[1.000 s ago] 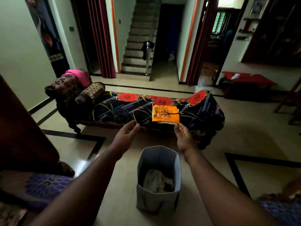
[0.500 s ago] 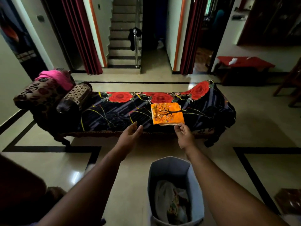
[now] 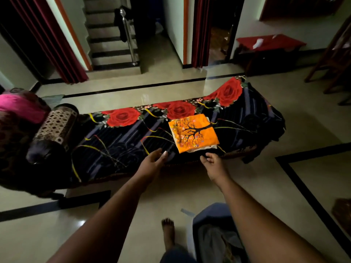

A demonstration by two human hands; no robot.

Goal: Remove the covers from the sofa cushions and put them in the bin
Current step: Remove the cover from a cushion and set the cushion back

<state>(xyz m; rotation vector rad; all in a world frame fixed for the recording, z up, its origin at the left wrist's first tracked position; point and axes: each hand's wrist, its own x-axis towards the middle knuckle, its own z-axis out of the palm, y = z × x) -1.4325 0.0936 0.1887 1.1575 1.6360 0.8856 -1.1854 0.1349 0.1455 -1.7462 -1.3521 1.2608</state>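
Note:
An orange cushion point(image 3: 193, 132) with a black tree print lies flat on the sofa point(image 3: 117, 145), which is draped in a black cloth with red roses. A pale inner edge shows along the cushion's near side. My left hand point(image 3: 153, 162) reaches out, fingers straight and empty, to the left of the cushion over the sofa's front edge. My right hand point(image 3: 213, 163) hovers just below the cushion's near edge with fingers loosely curled, holding nothing. The grey bin point(image 3: 191, 232) stands on the floor at the bottom right, partly behind my right forearm, with cloth inside.
A patterned bolster point(image 3: 55, 128) and a pink cloth point(image 3: 20, 107) sit at the sofa's left end. My bare foot point(image 3: 168, 232) is on the tiled floor beside the bin. A red low table point(image 3: 269, 43) stands at the back right, stairs point(image 3: 112, 38) behind.
The view has moved closer to the sofa and the bin has slid to the bottom right of the frame. Both hands stay outstretched and empty, now nearer the cushion.

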